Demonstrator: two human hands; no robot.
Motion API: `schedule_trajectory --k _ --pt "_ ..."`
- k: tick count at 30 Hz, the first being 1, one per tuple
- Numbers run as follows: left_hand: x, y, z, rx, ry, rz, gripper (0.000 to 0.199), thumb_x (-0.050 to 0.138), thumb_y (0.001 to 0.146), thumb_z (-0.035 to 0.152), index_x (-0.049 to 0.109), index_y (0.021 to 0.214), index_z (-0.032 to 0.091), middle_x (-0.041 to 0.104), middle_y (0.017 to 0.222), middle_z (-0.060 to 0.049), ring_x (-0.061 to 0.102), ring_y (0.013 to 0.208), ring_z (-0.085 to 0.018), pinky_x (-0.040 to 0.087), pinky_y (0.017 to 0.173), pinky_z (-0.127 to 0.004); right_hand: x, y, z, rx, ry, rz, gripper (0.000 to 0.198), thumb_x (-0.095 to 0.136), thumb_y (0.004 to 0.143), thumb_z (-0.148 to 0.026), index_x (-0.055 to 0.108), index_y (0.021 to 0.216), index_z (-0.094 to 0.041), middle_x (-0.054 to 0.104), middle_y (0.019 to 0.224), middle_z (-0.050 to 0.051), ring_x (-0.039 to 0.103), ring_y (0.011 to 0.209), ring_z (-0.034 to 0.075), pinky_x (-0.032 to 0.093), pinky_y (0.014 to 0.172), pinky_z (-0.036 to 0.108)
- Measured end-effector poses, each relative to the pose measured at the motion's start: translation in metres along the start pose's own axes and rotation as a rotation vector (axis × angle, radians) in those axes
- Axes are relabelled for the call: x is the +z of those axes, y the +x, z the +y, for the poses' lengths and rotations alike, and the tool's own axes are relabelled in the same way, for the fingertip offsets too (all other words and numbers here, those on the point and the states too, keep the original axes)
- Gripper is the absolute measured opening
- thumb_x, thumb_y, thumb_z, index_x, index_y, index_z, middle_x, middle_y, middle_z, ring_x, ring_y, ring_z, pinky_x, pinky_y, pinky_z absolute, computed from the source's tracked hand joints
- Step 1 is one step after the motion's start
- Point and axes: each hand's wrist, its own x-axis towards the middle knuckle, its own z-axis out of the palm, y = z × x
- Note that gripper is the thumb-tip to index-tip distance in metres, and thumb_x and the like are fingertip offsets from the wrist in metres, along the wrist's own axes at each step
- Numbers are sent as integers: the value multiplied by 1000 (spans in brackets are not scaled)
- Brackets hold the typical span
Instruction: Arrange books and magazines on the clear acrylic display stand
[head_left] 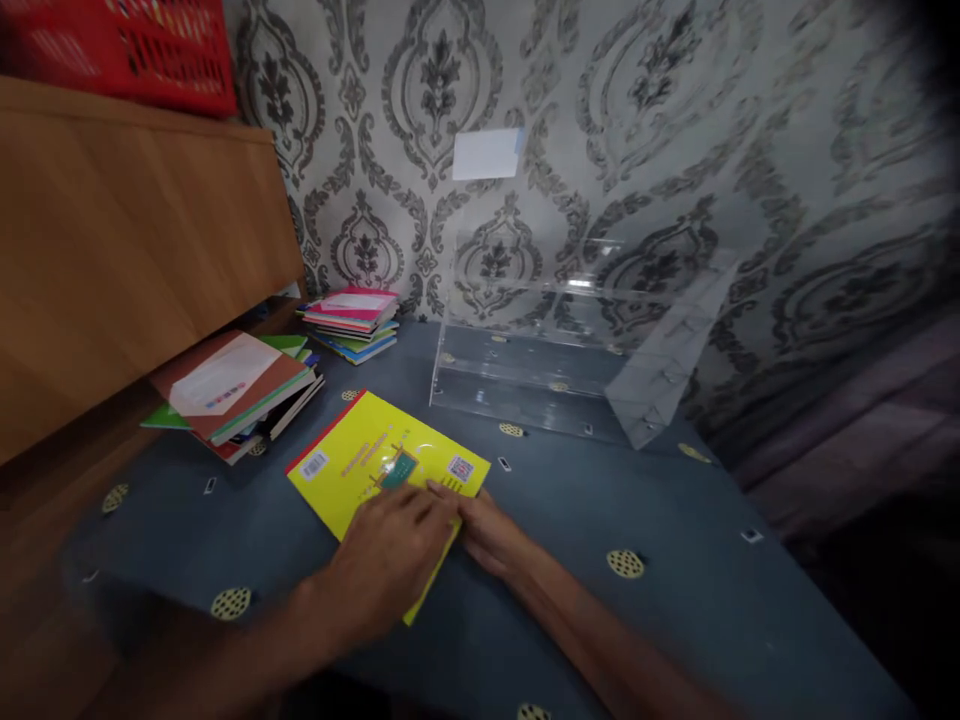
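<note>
A yellow book [341, 490] with a red spine lies at a slant before me, its printed cover with a barcode and a QR code facing up. My left hand [394, 545] is on the cover's near right part, with its fingers curled together against the book. At the right edge, my right hand [484, 525] grips the book, thumb over the cover and the other fingers mostly hidden. Both hands nearly meet at that edge.
A clear acrylic tiered rack [525, 395] stands behind the book by the patterned wall. Two book stacks, one topped brown [281, 375] and one topped pink [375, 308], lie to the left. A wooden cabinet [142, 230] holding a red basket [180, 60] borders the blue patterned cloth [555, 620].
</note>
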Motion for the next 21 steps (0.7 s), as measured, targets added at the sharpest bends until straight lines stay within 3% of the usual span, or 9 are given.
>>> schedule_trajectory --k 3,6,9,13,15,17,19,21 --pt "10 9 -23 36 -64 75 29 41 103 23 54 129 20 65 132 -11 59 127 -24 48 109 -47 -19 -15 -23 42 -150 22 53 94 58 -36 73 101 -15 80 94 10 76 92 29 58 88 44" --pt "29 20 -41 34 -71 -22 41 43 103 37 48 140 19 51 152 -13 42 145 -25 36 119 -51 -49 -30 -51 80 -370 42 48 92 61 -38 74 99 -16 79 87 9 76 81 26 59 78 42" --pt "45 32 -60 -10 -67 -130 49 37 104 44 45 146 19 45 157 -12 35 150 -25 30 122 -55 -80 -37 -72 70 -659 85 39 86 67 -46 75 87 -15 78 81 12 75 72 28 58 66 41" --pt "58 38 -77 -71 -8 -70 53 32 104 47 45 148 19 44 158 -13 33 150 -25 24 123 -54 -95 -43 -80 -167 -1146 364 30 79 74 -46 73 85 -19 78 83 11 72 71 28 54 61 38" --pt "62 37 -81 -96 34 -14 56 33 103 51 46 147 19 42 159 -13 33 151 -27 25 123 -52 -88 -44 -76 -329 -1410 562 29 72 82 -40 72 102 -20 77 93 13 71 84 32 54 71 43" --pt "65 35 -81 -98 66 17 57 34 102 53 48 146 19 41 160 -14 32 151 -29 26 122 -52 -73 -42 -67 -496 -1618 668 40 63 88 -33 64 125 -19 71 118 17 65 110 36 52 90 50" --pt "66 33 -81 -93 90 20 57 35 102 53 48 146 19 41 159 -15 32 150 -31 27 121 -53 -53 -35 -53 -609 -1714 529 46 54 94 -31 55 139 -19 58 142 18 51 133 36 42 109 55" --pt "66 33 -81 -83 111 -1 56 37 102 50 47 146 17 41 159 -17 33 150 -32 27 121 -54 -30 -23 -38 -612 -1699 217 53 49 99 -39 47 148 -20 48 154 15 42 143 32 36 116 54"
